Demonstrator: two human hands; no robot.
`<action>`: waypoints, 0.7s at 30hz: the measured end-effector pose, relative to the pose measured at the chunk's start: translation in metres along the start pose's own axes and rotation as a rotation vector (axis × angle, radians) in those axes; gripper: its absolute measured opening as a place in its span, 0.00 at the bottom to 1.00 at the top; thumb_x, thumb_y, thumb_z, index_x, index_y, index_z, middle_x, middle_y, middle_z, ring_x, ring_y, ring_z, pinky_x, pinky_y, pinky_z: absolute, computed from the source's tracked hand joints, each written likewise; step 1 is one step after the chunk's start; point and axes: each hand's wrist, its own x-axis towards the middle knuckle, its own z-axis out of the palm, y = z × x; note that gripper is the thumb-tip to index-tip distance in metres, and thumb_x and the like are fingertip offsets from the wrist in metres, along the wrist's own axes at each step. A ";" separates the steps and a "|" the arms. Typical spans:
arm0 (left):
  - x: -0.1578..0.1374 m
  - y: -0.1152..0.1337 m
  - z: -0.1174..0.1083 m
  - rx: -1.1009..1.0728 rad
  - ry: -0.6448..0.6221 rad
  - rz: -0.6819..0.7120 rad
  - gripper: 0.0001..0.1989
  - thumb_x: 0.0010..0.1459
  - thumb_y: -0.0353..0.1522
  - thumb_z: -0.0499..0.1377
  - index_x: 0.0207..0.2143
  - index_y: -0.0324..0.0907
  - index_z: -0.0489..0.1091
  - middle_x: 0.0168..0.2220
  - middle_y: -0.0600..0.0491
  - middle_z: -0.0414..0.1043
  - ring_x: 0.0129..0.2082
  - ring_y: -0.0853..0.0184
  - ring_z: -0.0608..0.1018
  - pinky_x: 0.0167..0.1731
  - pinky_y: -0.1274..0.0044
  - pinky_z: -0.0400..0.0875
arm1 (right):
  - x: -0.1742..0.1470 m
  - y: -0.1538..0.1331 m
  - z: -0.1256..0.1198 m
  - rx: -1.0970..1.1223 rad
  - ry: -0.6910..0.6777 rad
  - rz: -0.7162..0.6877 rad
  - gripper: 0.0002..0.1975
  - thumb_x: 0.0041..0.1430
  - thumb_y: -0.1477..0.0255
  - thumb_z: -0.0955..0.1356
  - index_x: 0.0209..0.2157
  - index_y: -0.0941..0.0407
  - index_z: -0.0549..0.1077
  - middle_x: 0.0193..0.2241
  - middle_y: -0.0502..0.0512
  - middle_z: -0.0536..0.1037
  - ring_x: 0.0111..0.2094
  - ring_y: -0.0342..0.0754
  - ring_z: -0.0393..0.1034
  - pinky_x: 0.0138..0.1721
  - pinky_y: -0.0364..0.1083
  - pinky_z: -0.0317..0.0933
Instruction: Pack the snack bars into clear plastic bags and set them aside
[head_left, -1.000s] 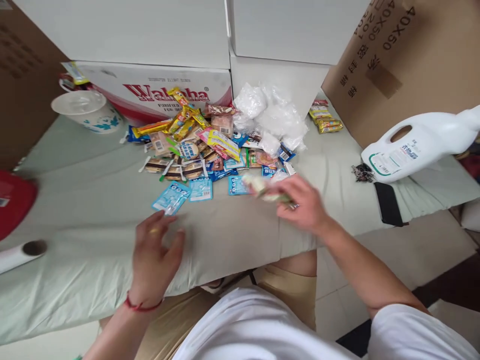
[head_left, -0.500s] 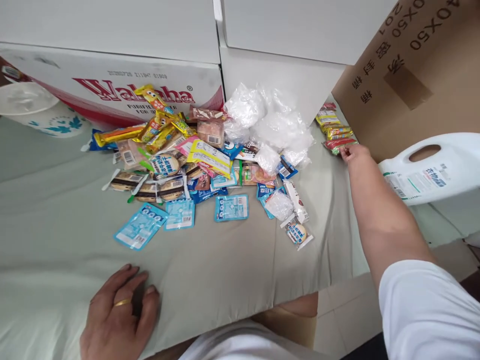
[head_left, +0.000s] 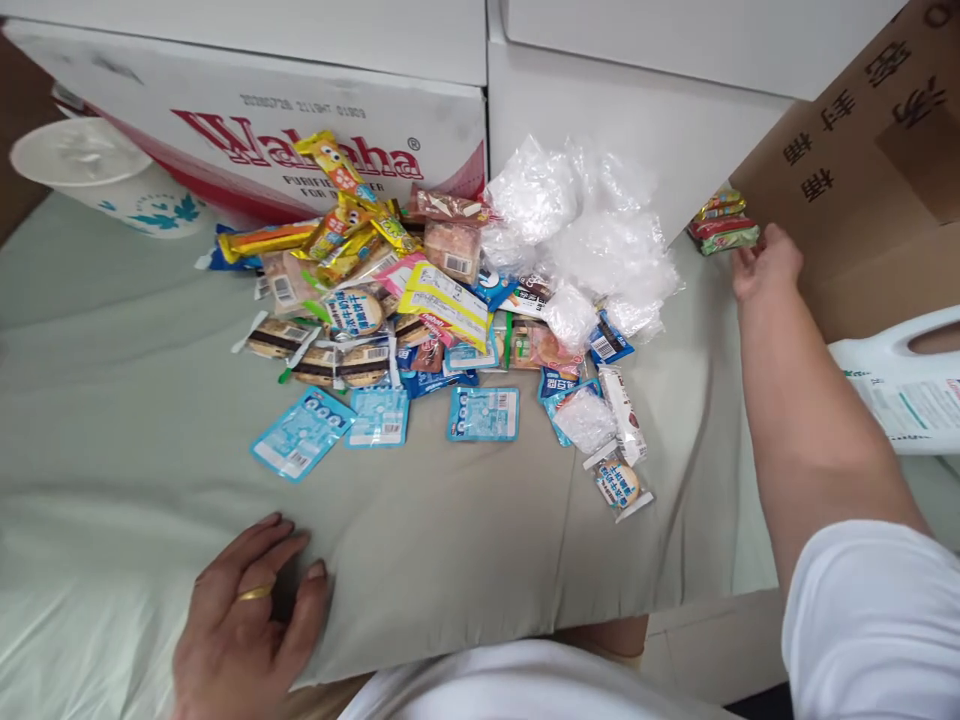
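Note:
At the back right my right hand [head_left: 769, 262] reaches to a short row of snack packets [head_left: 721, 222] in yellow, red and green wrappers. Its fingers are apart and touch the near end of the row; some are partly hidden. My left hand [head_left: 251, 610], with a ring on one finger, rests on the green cloth [head_left: 450, 530], loosely curled with the thumb apart and nothing in it. Between the hands lies a pile of wrapped snacks [head_left: 442, 300]. Blue sachets [head_left: 484, 413] lie along its front, and a round wrapped biscuit [head_left: 619, 482] sits at its right front.
Crumpled clear plastic wrappers [head_left: 600, 240] heap behind the pile, against white boxes [head_left: 615, 110]. A paper tub [head_left: 150, 195] stands at the back left. On the right are a brown carton [head_left: 855, 240] and a white jug [head_left: 900, 385] beside my forearm.
The view has shifted, moving the scene rightward. My right hand has gone from pinching the front packet to resting with fingers apart at the row's end. The row looks more compact. My left hand stays put.

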 end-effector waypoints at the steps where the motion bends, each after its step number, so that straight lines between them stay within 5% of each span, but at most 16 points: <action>1: 0.000 -0.001 0.000 -0.003 0.002 0.006 0.26 0.55 0.39 0.61 0.57 0.67 0.73 0.58 0.59 0.75 0.58 0.45 0.78 0.60 0.46 0.73 | -0.020 -0.010 -0.007 0.064 0.058 0.076 0.18 0.70 0.74 0.55 0.27 0.51 0.65 0.27 0.54 0.66 0.27 0.40 0.61 0.31 0.47 0.63; 4: 0.000 -0.005 0.000 -0.005 0.028 0.042 0.16 0.60 0.39 0.59 0.51 0.62 0.74 0.55 0.56 0.75 0.58 0.47 0.77 0.58 0.48 0.74 | -0.107 -0.045 -0.031 0.204 0.123 0.202 0.07 0.68 0.73 0.62 0.37 0.55 0.70 0.28 0.54 0.68 0.24 0.39 0.58 0.26 0.46 0.57; 6: -0.001 -0.009 0.001 0.002 0.048 0.106 0.11 0.62 0.38 0.59 0.47 0.53 0.74 0.52 0.49 0.75 0.57 0.48 0.78 0.56 0.53 0.76 | -0.179 -0.069 -0.043 0.116 -0.064 0.049 0.08 0.68 0.67 0.65 0.42 0.56 0.73 0.29 0.55 0.71 0.21 0.40 0.55 0.23 0.46 0.53; 10: -0.003 -0.014 0.003 0.009 0.090 0.154 0.09 0.65 0.35 0.58 0.42 0.41 0.74 0.50 0.40 0.76 0.54 0.49 0.79 0.54 0.58 0.77 | -0.296 -0.105 -0.047 -0.227 -0.584 -0.206 0.18 0.57 0.60 0.75 0.47 0.53 0.79 0.43 0.58 0.79 0.34 0.48 0.71 0.33 0.47 0.65; 13: -0.006 -0.015 0.000 -0.055 0.154 0.102 0.08 0.65 0.34 0.59 0.41 0.40 0.75 0.52 0.39 0.75 0.53 0.50 0.80 0.53 0.58 0.77 | -0.338 -0.123 -0.035 -0.480 -0.589 -0.274 0.12 0.62 0.65 0.69 0.44 0.53 0.81 0.48 0.59 0.79 0.42 0.52 0.73 0.38 0.47 0.65; 17: -0.005 -0.008 -0.010 -0.262 0.183 0.018 0.06 0.63 0.34 0.59 0.38 0.41 0.74 0.47 0.43 0.77 0.48 0.56 0.81 0.50 0.62 0.77 | -0.362 -0.156 -0.010 -0.048 -0.469 -0.113 0.15 0.65 0.59 0.67 0.40 0.54 0.81 0.38 0.57 0.80 0.35 0.49 0.70 0.35 0.46 0.63; 21: 0.017 0.022 -0.012 -0.712 -0.100 -0.236 0.13 0.65 0.41 0.58 0.41 0.42 0.75 0.33 0.52 0.75 0.30 0.67 0.76 0.31 0.74 0.75 | -0.396 -0.196 0.025 0.566 -0.806 0.342 0.22 0.54 0.53 0.74 0.42 0.55 0.81 0.30 0.52 0.78 0.22 0.39 0.53 0.22 0.42 0.50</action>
